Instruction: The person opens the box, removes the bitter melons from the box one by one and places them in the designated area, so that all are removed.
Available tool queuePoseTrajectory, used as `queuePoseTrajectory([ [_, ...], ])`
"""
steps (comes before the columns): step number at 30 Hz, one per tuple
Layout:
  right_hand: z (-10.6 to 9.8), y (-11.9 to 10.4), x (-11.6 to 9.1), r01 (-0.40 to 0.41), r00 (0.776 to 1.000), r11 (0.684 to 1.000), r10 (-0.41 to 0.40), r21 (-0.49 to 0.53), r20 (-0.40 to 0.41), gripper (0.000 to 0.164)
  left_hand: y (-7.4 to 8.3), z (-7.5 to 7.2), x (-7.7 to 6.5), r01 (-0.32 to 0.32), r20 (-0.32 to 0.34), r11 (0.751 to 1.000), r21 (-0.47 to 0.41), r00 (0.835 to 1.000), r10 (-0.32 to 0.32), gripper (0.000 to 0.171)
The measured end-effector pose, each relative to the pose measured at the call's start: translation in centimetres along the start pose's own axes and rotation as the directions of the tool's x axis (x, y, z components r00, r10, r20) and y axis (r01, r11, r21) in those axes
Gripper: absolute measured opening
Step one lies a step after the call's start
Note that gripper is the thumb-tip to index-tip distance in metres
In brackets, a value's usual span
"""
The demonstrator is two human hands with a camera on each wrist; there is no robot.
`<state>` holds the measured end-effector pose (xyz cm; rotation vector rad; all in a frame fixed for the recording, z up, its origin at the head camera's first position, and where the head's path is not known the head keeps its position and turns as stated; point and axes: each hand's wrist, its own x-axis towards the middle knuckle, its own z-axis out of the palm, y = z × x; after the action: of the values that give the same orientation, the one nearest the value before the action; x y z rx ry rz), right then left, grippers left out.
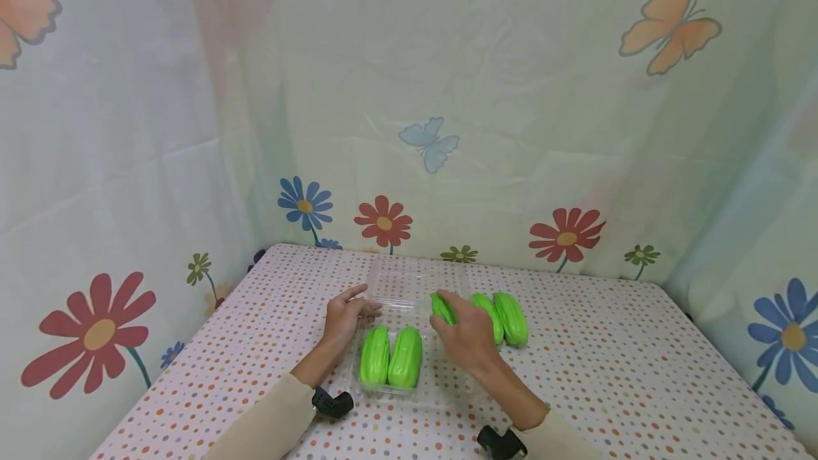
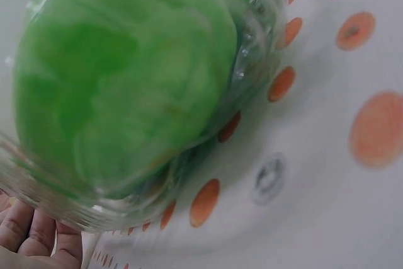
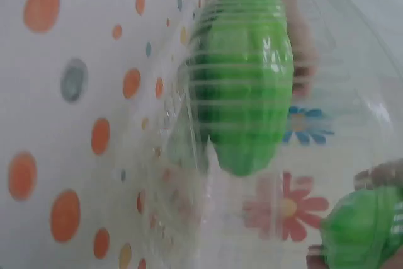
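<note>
A clear plastic clamshell box (image 1: 441,368) lies with its lid raised at the back. Two green, ribbed, long vegetables (image 1: 405,358) lie side by side in its left part; one end fills much of the left wrist view through the plastic (image 2: 126,80). My left hand (image 1: 343,318) is at the box's back left edge, fingers loosely bent and touching near the rim. My right hand (image 1: 469,332) grips another green vegetable (image 1: 443,309) over the right part of the box. Its lower end is hidden by the hand.
Two more green vegetables (image 1: 511,319) lie on the dotted tablecloth (image 1: 594,360), right of the right hand. The raised lid (image 1: 415,277) stretches behind the box. A curtain (image 1: 498,91) printed with flowers and butterflies hangs behind the table and along its sides.
</note>
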<state>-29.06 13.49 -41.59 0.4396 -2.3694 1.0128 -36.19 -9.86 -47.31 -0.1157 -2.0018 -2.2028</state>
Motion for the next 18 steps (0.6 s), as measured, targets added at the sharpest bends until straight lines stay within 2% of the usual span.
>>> queuePoseTrajectory([
  [6, -0.6, 0.8, 0.3, -0.121, 0.992, 0.992, 0.121, 0.02, 0.02, 0.048, 0.0, 0.0, -0.3, -0.01, -0.02, 1.0, 0.026, 1.0, 0.011, 0.048],
  [12, -1.0, 1.4, 0.8, -0.146, 0.989, 0.987, 0.148, 0.066, -0.025, 0.047, -0.1, -0.1, -0.2, -0.035, -0.012, 0.999, 0.033, 0.999, 0.035, 0.047],
  [18, -1.9, 2.3, 1.7, -0.185, 0.981, 0.976, 0.191, 0.116, -0.042, 0.047, 0.1, 0.1, -0.1, -0.027, -0.018, 1.0, 0.014, 0.999, 0.027, 0.047],
])
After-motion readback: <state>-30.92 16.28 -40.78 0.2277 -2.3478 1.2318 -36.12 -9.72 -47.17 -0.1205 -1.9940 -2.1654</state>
